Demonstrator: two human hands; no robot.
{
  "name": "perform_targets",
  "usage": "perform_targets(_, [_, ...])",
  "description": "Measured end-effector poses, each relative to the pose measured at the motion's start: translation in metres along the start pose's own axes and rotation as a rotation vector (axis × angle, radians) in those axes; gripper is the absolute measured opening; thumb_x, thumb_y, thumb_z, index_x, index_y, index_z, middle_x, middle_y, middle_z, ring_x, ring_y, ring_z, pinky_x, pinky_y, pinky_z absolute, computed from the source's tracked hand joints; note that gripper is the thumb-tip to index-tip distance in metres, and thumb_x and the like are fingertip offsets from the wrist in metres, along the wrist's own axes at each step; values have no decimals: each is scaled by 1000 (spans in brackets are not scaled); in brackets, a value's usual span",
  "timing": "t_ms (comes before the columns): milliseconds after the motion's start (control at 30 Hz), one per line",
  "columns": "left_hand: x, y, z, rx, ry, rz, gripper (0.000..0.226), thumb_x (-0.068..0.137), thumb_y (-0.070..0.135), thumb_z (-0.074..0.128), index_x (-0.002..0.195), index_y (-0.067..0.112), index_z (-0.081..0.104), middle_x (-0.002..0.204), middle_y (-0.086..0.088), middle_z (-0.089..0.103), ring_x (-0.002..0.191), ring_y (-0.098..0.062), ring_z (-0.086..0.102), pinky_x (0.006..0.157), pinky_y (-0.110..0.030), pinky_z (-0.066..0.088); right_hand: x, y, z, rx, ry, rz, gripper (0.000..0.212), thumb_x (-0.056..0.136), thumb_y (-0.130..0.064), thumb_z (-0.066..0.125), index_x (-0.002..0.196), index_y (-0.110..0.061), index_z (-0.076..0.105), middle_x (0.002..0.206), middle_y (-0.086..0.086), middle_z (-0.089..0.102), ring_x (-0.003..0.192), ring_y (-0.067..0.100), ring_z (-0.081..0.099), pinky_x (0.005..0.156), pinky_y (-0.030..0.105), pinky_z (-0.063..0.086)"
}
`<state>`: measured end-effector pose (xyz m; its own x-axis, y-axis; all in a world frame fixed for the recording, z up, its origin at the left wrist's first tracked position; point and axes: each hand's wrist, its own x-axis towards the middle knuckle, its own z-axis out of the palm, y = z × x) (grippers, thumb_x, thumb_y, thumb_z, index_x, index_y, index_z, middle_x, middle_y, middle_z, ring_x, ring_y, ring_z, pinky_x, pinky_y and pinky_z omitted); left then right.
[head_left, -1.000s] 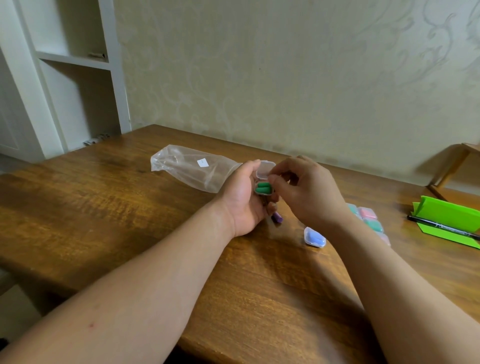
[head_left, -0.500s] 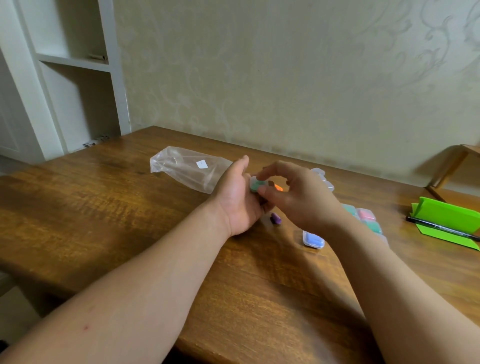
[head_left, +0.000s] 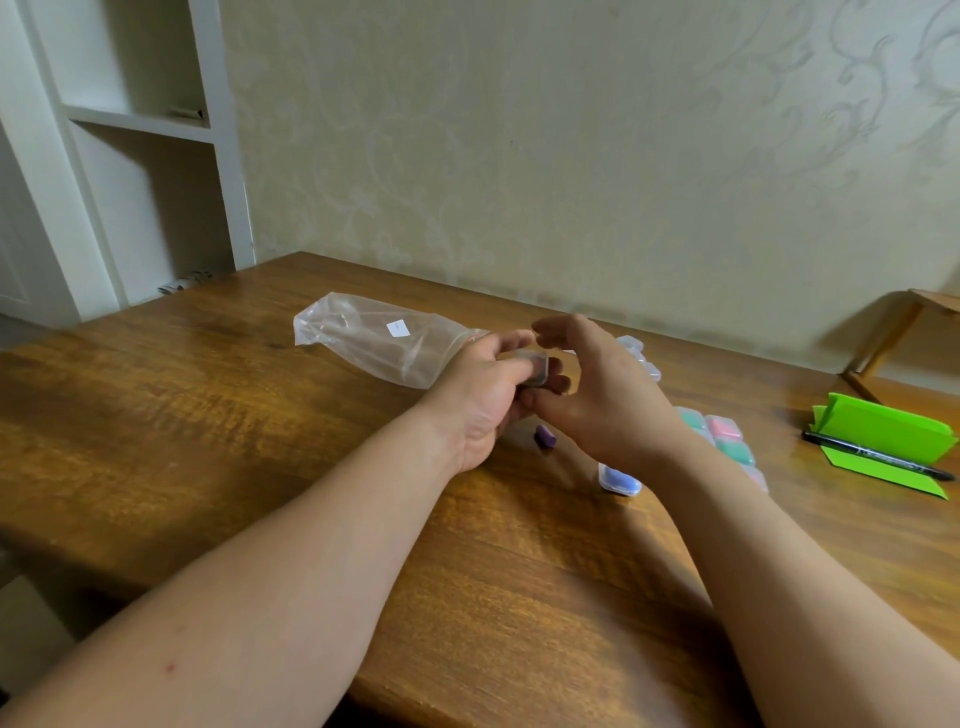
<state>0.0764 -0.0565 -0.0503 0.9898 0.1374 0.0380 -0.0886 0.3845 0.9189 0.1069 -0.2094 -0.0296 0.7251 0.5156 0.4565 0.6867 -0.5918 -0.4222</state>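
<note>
Currently your left hand (head_left: 485, 400) grips a small clear plastic case (head_left: 537, 366) between thumb and curled fingers, just above the brown wooden table (head_left: 260, 415). Your right hand (head_left: 602, 400) hovers just beside it, fingers loosely spread, holding nothing. A small purple foam plug (head_left: 545, 436) lies on the table below both hands, near the crumpled clear plastic bag (head_left: 374, 343).

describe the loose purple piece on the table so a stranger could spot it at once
On the wooden table, find the left hand gripping a small clear case beside the right hand. Just under them, nearer the camera, the purple piece lies bare on the wood. The other coloured pieces sit inside the clear cases to the right; it alone is loose.
</note>
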Motion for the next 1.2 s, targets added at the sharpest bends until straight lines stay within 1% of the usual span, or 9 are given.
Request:
perform_targets(233, [-1,-2,1,63,-37,34,26,105,6,65,129,13,68,103,-11,80,91,-21,78,76,-38,62,0,0,2,-52,58,-30,45,88,-24,76,131,-28,63,119,-11,66,110,14,60,90,42,56])
perform_targets(333, [-2,-1,4,122,-25,41,28,104,13,68,132,15,67,111,-12,80,97,-21,78,79,-38,64,2,0,-5,-83,13,-40,46,90,-28,74,135,-29,63,117,-11,66,107,13,60,90,40,57])
perform_targets(467, [-11,-1,8,523,-16,156,44,109,40,60,150,30,53,124,7,70,108,-11,74,94,-40,65,-1,5,-36,-152,-41,-26,47,95,-37,74,140,-35,62,122,-9,61,106,9,61,90,30,55])
perform_targets(567, [-17,-4,8,711,-60,292,43,109,45,56,151,38,48,131,12,64,111,-11,71,99,-44,61,-15,23,-66,-133,3,62,38,96,-36,74,133,-37,66,119,-11,60,101,5,62,85,27,54])
perform_targets(700, [-21,-2,8,757,-47,399,44,109,38,57,151,31,46,125,11,63,104,-9,69,93,-37,61,-49,46,-83,-109,8,131,36,91,-44,75,127,-43,68,116,-15,60,105,0,61,89,29,53])
perform_targets(767, [-20,-3,7,756,-27,410,45,109,36,59,151,30,47,123,10,63,101,-10,70,88,-36,62,-61,53,-85,-117,-62,155,39,89,-41,78,127,-42,70,112,-17,61,103,0,61,90,32,54])
perform_targets(967, [-21,-5,4,775,4,398,43,107,36,61,148,33,48,122,10,64,101,-11,70,89,-42,64,-70,50,-92,-152,-238,179,32,84,-41,79,115,-41,71,104,-20,69,97,0,65,89,32,57])
perform_targets(1100, [-23,-6,3,768,0,389,40,107,36,61,146,34,51,121,10,64,104,-12,69,89,-42,63,-71,43,-91,-214,-326,151,33,84,-51,79,114,-42,70,107,-22,66,97,0,63,84,25,55])
perform_targets(1200, [-21,-6,3,769,2,388,39,108,35,61,145,34,51,120,13,64,97,-5,70,85,-36,64,-70,38,-92,-254,-399,146,33,88,-48,79,120,-43,70,111,-23,62,100,-1,61,77,15,48])
